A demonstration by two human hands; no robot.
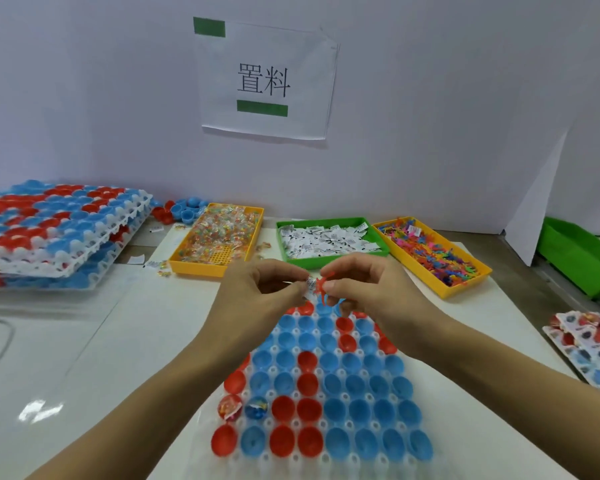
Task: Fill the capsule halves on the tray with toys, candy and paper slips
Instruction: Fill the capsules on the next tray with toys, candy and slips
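The two hands hide the far rows of the capsule tray (326, 448), whose near edge is cut off below, the print on the paper slips (326, 241) is too small to read, and the right-hand filled tray (589, 344) runs out of frame.

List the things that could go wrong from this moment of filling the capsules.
1. Both hands, left hand and right hand, pinch a red toy and a paper slip in mid-air over the tray; either could slip and land in the wrong capsule half.
2. Only two capsule halves near the front left look filled, so cups could easily be skipped or double-filled.
3. The forearms hover low over the open halves and might knock them loose.
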